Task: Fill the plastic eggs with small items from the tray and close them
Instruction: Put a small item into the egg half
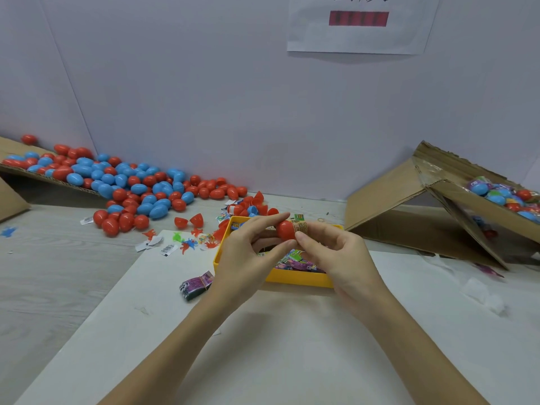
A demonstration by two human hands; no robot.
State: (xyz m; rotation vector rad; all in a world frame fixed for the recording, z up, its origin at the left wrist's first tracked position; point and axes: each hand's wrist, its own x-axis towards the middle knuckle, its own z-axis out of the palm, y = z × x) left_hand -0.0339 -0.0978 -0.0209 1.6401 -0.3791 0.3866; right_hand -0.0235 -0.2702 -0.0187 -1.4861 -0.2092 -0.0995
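Over the yellow tray (298,279) my left hand (248,252) pinches a red egg half (285,230) between thumb and fingers. A small rolled paper packet (301,228) sticks out of the half's open right side. My right hand (336,252) holds that packet end, its thumb tip touching the egg's rim. The tray holds several small printed packets (295,260). A heap of red and blue eggs (128,182) lies at the back left.
Open red egg halves (190,221) and small plastic figures (187,244) lie left of the tray. A purple packet bundle (196,285) sits by the tray's near left corner. A tipped cardboard box (455,206) with filled eggs stands at right. A white sheet (292,346) covers the near table.
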